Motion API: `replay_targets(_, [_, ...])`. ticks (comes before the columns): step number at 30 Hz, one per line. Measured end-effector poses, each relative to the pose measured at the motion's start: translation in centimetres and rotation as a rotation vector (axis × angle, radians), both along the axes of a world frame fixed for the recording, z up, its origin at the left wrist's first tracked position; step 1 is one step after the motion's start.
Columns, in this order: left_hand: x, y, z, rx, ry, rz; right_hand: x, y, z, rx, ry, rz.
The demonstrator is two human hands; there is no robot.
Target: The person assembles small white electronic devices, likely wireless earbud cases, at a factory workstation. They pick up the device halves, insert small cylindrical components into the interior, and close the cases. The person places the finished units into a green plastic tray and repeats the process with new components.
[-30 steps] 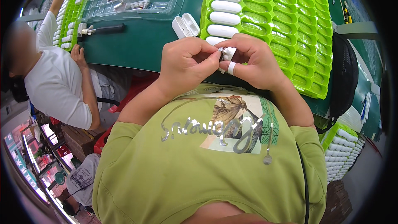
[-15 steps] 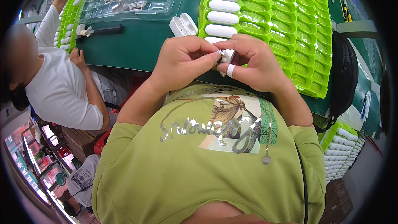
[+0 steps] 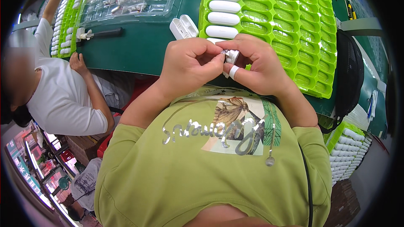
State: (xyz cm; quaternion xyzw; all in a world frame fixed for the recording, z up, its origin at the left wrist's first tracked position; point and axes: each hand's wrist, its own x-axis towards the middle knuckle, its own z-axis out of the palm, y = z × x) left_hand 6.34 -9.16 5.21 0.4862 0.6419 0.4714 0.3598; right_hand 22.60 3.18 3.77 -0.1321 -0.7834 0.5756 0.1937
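Between my two hands, close to the table's front edge, is a small white part with some metal on it (image 3: 232, 56). My right hand (image 3: 256, 65), with a white band round one finger, grips it between thumb and fingers. My left hand (image 3: 189, 61) pinches at its left side; the fingertips hide much of it. Just beyond my left hand lies an open white case with rounded ends (image 3: 184, 27). A green tray (image 3: 290, 33) stands past my right hand, with a column of white oval cases (image 3: 223, 18) in its left pockets.
A clear plastic tray (image 3: 168, 12) with several small metal and white parts lies at the back left. Near it is a black-handled tool (image 3: 107, 32). A co-worker in white (image 3: 67, 92) sits at my left beside another green tray. A black bag (image 3: 351, 73) hangs at the right.
My hands stay nearly in place round the small white part, with only slight finger movement. The co-worker at the left has shifted, head and raised arm a little.
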Motion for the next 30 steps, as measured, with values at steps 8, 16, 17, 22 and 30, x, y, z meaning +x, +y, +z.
replay_targets(8, [0.9, 0.1, -0.8, 0.091, -0.026, 0.104, -0.2, -0.1, 0.1, 0.071, 0.019, -0.043])
replay_targets(16, [0.8, 0.0, -1.2, 0.083, -0.025, 0.125, -0.2, -0.3, -0.6, -0.061, 0.039, -0.055])
replay_targets(17, [0.8, 0.0, -1.2, 0.08, -0.042, 0.128, -0.2, -0.2, -0.8, -0.101, 0.044, -0.04])
replay_targets(22, [0.4, -0.2, -0.8, 0.064, -0.102, 0.103, -0.1, 0.0, -1.1, -0.422, -0.017, 0.039])
replay_targets(30, [-0.6, -0.4, -0.9, -0.241, -0.742, -0.042, 0.1, 0.9, -0.8, -0.635, 0.099, 0.207])
